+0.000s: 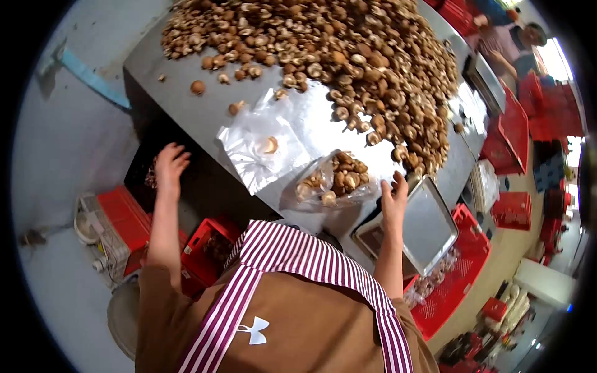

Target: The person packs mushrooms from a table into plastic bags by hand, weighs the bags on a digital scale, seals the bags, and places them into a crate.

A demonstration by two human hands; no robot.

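My left hand (171, 166) is off the table's left edge, fingers stretched out and holding nothing, above a dark area with small pale bits. My right hand (393, 200) is open beside a shallow metal tray (429, 224), its fingers spread near the mushroom pile. Between my hands, a clear plastic bag (364, 189) partly filled with brown mushrooms (348, 174) lies at the table's near edge. Left of it an unfilled clear bag (252, 149) lies flat, with one mushroom (270, 145) on or in it.
A large mushroom heap (311, 37) covers the far side of the metal table (168, 87). Red crates stand around: one (457, 273) with filled bags at right, another (208, 248) below left. A person (507, 46) is at the far right.
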